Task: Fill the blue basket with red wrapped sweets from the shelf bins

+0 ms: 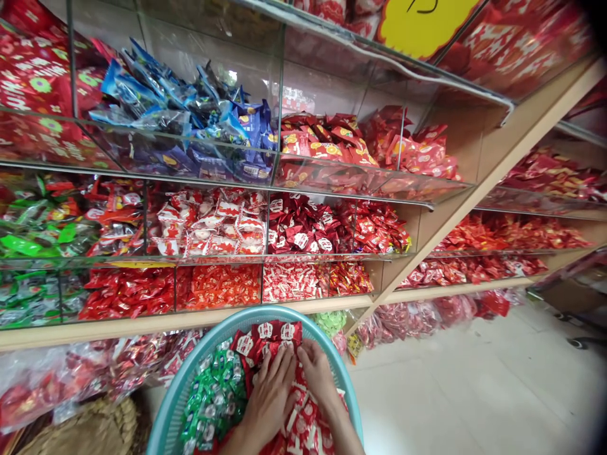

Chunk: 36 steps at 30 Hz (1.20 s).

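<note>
A teal plastic basket [161, 414] stands in front of me with wrapped candies inside. Dark red candy packets [265, 330] with white print lie along its far side. Green-wrapped candies [213, 398] fill the left part, and red-and-white wrapped candies [308, 423] the right part. My left hand [271, 393] lies over the dark red packets, its fingers stretched forward and touching them. Beside it, my right hand [317, 370] is closed, with bent fingers at the right edge of a dark red packet. The fingertips are partly hidden.
Glass-fronted shelves [208, 161] hold several compartments of wrapped sweets. A wooden shelf edge [118, 325] runs just behind the basket. Bagged sweets [408, 322] lie beneath the shelves. A woven brown basket [90, 430] is at lower left, and pale tiled floor [455, 385] at right.
</note>
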Each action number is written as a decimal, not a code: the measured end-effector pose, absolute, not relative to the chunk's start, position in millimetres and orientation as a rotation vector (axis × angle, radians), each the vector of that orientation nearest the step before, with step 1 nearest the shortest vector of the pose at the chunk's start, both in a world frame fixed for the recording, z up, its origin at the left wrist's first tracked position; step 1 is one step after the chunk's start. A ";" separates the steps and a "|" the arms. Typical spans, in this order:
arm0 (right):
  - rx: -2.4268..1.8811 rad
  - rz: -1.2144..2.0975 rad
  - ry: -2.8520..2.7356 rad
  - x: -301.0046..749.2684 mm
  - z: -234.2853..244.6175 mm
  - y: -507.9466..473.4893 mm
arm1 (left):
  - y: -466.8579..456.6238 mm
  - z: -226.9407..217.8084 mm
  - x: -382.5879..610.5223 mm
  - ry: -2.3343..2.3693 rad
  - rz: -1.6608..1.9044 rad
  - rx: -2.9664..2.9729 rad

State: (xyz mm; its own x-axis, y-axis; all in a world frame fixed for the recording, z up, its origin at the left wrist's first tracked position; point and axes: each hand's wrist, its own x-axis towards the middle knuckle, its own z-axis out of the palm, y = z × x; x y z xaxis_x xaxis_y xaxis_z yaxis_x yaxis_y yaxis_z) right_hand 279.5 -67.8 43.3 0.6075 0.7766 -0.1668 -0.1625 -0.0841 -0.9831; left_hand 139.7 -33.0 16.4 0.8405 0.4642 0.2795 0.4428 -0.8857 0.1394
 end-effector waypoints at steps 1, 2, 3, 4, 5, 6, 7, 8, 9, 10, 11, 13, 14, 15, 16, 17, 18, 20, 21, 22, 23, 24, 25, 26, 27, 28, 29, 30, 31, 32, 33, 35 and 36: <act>-1.473 0.832 -0.582 279.5 44.7 -68.4 | -32.5 15.9 139.2 0.725 0.481 2.955; -1.501 0.807 -0.622 280.5 47.3 -69.1 | -32.3 15.3 138.7 0.721 0.488 2.960; -1.537 0.782 -0.679 282.7 51.8 -69.6 | -32.4 14.6 138.2 0.717 0.498 2.962; -1.579 0.761 -0.750 286.2 58.6 -69.9 | -32.7 14.0 138.0 0.715 0.508 2.962; -1.624 0.749 -0.830 290.9 68.1 -69.6 | -33.0 13.7 137.8 0.718 0.523 2.961; -1.661 0.742 -0.912 296.8 80.5 -68.7 | -33.0 13.9 137.8 0.720 0.540 2.959; -1.691 0.734 -0.988 303.6 95.7 -66.9 | -32.4 15.0 137.6 0.721 0.557 2.955; -1.709 0.715 -1.046 311.1 113.1 -64.4 | -30.8 17.0 137.1 0.716 0.574 2.950; -1.702 0.664 -1.081 318.9 131.9 -61.0 | -27.7 20.0 135.8 0.713 0.588 2.942; -1.696 0.589 -1.087 326.6 151.1 -56.8 | -22.9 23.9 133.5 0.733 0.603 2.927; -1.685 0.494 -1.084 334.2 169.9 -51.8 | -16.2 28.4 129.6 0.768 0.625 2.906; -1.657 0.371 -1.159 347.9 202.4 -39.7 | 2.7 37.5 116.8 1.017 0.705 2.822; -1.657 0.303 -1.195 353.8 214.9 -32.6 | 14.2 41.1 108.0 1.141 0.777 2.775; -1.663 0.240 -1.232 359.1 224.7 -24.9 | 26.1 43.6 98.0 1.254 0.859 2.718; -1.679 0.175 -1.267 363.6 232.1 -16.8 | 37.7 44.7 87.4 1.305 0.922 2.685; -1.706 0.103 -1.298 367.2 237.5 -8.5 | 48.3 44.5 76.9 1.368 0.969 2.645; -1.748 0.029 -1.328 369.9 241.5 -0.2 | 57.2 43.0 67.2 1.443 1.003 2.612; -1.889 -0.116 -1.392 372.7 247.7 15.2 | 68.6 37.9 52.1 1.599 1.022 2.560; -1.986 -0.173 -1.424 373.0 251.0 21.7 | 71.2 35.0 47.4 1.637 1.009 2.552; -2.091 -0.212 -1.453 372.8 254.7 27.3 | 72.0 32.4 44.5 1.655 0.989 2.549; -2.195 -0.231 -1.474 372.3 258.7 32.2 | 71.5 30.4 43.2 1.653 0.964 2.551; -2.288 -0.231 -1.489 371.9 262.9 36.4 | 70.3 29.2 43.1 1.642 0.939 2.553; -2.365 -0.218 -1.494 371.7 267.0 40.1 | 68.7 28.5 43.7 1.633 0.917 2.553; -2.426 -0.200 -1.488 371.9 270.7 43.6 | 67.1 28.3 44.7 1.629 0.898 2.554; -2.472 -0.184 -1.477 372.4 273.6 46.9 | 65.7 28.3 45.8 1.630 0.882 2.559; -2.504 -0.169 -1.462 373.3 275.7 50.1 | 64.6 28.2 46.6 1.635 0.870 2.570; -2.527 -0.153 -1.450 374.3 276.9 53.1 | 63.9 28.0 47.2 1.640 0.866 2.585; -2.538 -0.137 -1.442 375.3 277.2 55.9 | 63.4 27.6 47.5 1.638 0.864 2.605; -2.538 -0.124 -1.437 376.2 276.9 58.3 | 63.1 27.0 47.5 1.631 0.864 2.623; -2.531 -0.111 -1.433 376.8 276.2 60.3 | 62.9 26.4 47.3 1.625 0.867 2.637; -2.519 -0.099 -1.429 377.1 275.3 61.9 | 62.6 25.9 47.0 1.621 0.866 2.647; -2.494 -0.076 -1.420 377.1 273.6 64.1 | 61.8 25.6 46.6 1.624 0.858 2.653; -2.485 -0.064 -1.413 377.0 273.0 64.8 | 61.3 25.7 46.5 1.629 0.856 2.654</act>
State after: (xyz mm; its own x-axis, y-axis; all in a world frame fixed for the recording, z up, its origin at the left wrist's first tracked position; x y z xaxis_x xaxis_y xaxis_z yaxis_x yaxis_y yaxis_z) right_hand 377.0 64.8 273.0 0.5206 0.8356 0.1757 0.8480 -0.4819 -0.2207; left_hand 46.5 61.3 25.7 0.3519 0.8041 0.4791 0.8508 -0.4882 0.1944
